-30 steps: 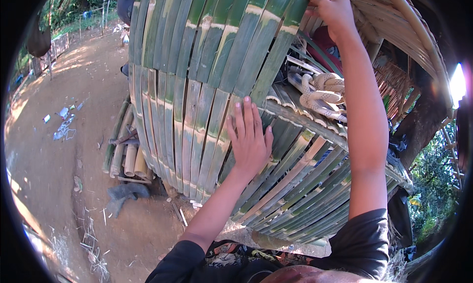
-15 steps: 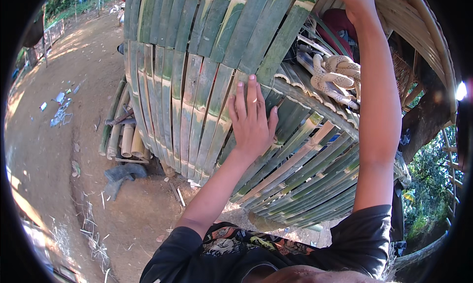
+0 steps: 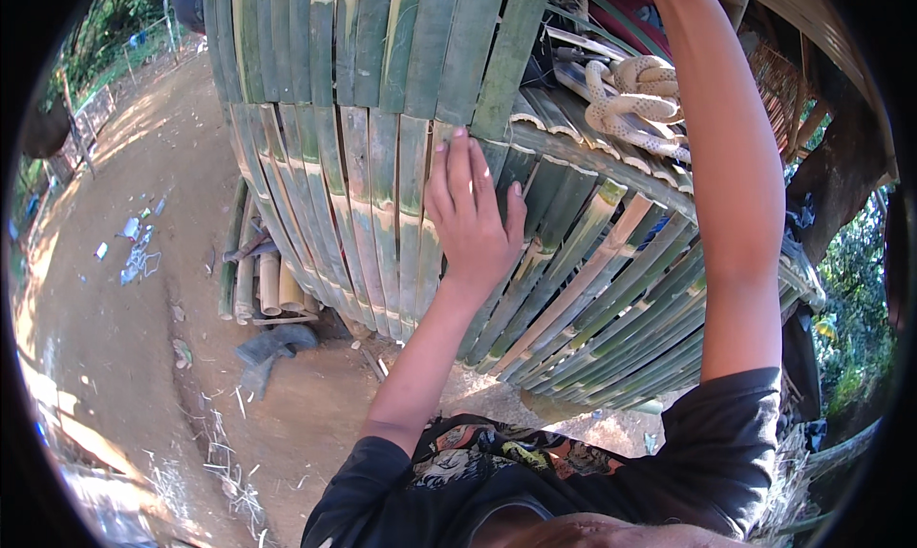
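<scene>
My left hand [image 3: 471, 214] lies flat, fingers apart, against a wall of split green bamboo slats [image 3: 382, 157], near the corner where two slatted sides meet. Its fingertips reach the seam between the upper and lower rows. My right forearm [image 3: 735, 185] stretches up past the corner; the hand is cut off by the top edge, so its fingers and anything in them are hidden. Beside that forearm, a thick, pale, speckled rope [image 3: 635, 109] lies coiled on a ledge of split bamboo [image 3: 583, 147]. Lower right, the second side of bamboo slats [image 3: 611, 290] slants downward with narrow gaps.
Cut bamboo poles [image 3: 270, 283] are stacked low at the left of the wall. A grey boot-like item [image 3: 272, 347] lies on the dirt ground [image 3: 315, 433]. Litter [image 3: 138, 247] is scattered farther left. A dark post [image 3: 841, 118] and greenery [image 3: 850, 300] stand at right.
The view has shifted, so the wall sits slightly farther left. My left hand stays flat on the slats near the seam. My right hand has passed out of sight at the top.
</scene>
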Tool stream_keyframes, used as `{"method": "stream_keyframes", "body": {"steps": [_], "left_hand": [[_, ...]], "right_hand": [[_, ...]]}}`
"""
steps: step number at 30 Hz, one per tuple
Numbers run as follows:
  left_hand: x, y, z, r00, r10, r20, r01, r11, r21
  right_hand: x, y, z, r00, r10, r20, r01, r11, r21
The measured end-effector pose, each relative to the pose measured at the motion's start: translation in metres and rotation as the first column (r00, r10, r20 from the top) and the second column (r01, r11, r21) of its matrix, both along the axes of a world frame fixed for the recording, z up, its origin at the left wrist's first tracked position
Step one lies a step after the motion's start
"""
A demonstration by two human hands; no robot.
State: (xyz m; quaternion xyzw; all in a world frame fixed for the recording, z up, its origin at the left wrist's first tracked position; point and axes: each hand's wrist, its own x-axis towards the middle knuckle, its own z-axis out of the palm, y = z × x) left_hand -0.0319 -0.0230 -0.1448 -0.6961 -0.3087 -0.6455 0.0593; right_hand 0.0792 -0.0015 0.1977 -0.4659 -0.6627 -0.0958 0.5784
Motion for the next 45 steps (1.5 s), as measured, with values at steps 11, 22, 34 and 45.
{"method": "stream_keyframes", "body": {"steps": [11,22,34,45], "left_hand": [[-0.039,0.059,0.100,0.993,0.092,-0.074,-0.060,0.934,0.352],[-0.008,0.073,0.242,0.991,-0.136,-0.016,0.117,0.781,0.613],[0.040,0.102,0.268,0.978,0.098,0.186,-0.205,0.650,0.732],[0.042,0.109,0.266,0.960,0.184,0.209,-0.278,0.624,0.730]], "right_hand": [[0.005,0.012,0.006,0.996,0.038,-0.079,-0.039,0.999,-0.010],[0.009,0.016,0.004,1.000,-0.009,-0.027,0.011,0.998,0.062],[0.025,0.037,0.018,0.940,-0.326,0.101,0.304,0.935,0.184],[0.030,0.039,0.016,0.960,-0.243,0.136,0.212,0.955,0.209]]}}
